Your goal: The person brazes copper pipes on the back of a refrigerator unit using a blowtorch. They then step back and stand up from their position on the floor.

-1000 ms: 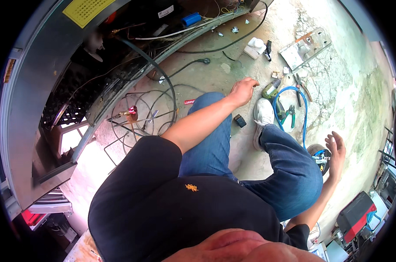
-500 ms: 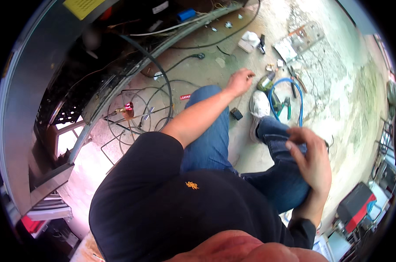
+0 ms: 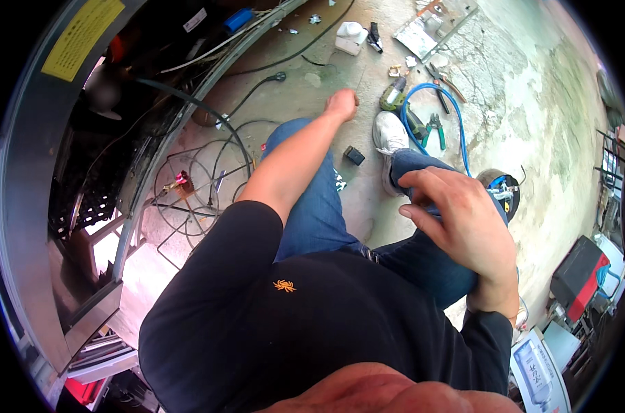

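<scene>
My left hand reaches out past my left knee, low over the floor, its fingers closed. Whatever is in them, if anything, is too small to name. Over my right thigh hovers my right hand, empty, its fingers loosely bent and the thumb apart. Right of the left hand lies a green and black power drill, beside my white shoe. A loop of blue hose surrounds green-handled pliers. Between my legs sits a small black block.
An open metal cabinet with dark insides fills the left. A wire frame and a cable plug lie near it. Farther off are a white container, a metal plate and pliers. A black tub holds tools.
The view has shifted, so floor things sit farther left and higher. My left hand has drawn a little away from the drill. The tub beside my right hand has come into sight.
</scene>
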Demonstrator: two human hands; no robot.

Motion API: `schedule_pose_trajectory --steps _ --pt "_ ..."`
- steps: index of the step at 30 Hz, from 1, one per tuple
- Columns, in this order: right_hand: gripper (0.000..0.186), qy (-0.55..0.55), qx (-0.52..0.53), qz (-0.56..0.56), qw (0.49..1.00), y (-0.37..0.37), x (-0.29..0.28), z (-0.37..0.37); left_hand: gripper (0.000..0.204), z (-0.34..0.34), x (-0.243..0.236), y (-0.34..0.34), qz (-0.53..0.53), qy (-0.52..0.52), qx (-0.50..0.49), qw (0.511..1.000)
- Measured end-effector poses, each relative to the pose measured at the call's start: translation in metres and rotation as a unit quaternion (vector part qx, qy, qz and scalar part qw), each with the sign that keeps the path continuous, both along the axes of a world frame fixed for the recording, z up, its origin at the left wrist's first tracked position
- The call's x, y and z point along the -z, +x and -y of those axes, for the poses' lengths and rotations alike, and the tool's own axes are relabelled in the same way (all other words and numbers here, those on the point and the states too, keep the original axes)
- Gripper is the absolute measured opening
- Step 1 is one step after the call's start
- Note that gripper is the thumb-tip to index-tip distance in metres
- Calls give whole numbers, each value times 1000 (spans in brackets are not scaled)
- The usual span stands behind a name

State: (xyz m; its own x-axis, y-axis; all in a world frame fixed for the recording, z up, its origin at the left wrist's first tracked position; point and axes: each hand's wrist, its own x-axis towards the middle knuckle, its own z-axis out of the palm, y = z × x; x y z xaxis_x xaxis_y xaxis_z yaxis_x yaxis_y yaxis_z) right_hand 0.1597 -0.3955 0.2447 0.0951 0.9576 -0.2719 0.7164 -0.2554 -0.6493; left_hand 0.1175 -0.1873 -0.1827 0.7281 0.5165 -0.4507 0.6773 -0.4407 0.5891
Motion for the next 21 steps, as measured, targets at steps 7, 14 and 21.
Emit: schedule_pose_trajectory --steps 7,14,21 --pt "28 -22 -13 10 1000 4 4 11 31 -10 19 12 -106 28 33 993" --pt "25 -19 -29 24 999 0 -1 -5 38 7 -15 -5 13 -3 167 986" --pt "24 -31 -33 31 998 3 8 -28 27 34 -133 -98 244 -78 65 964"
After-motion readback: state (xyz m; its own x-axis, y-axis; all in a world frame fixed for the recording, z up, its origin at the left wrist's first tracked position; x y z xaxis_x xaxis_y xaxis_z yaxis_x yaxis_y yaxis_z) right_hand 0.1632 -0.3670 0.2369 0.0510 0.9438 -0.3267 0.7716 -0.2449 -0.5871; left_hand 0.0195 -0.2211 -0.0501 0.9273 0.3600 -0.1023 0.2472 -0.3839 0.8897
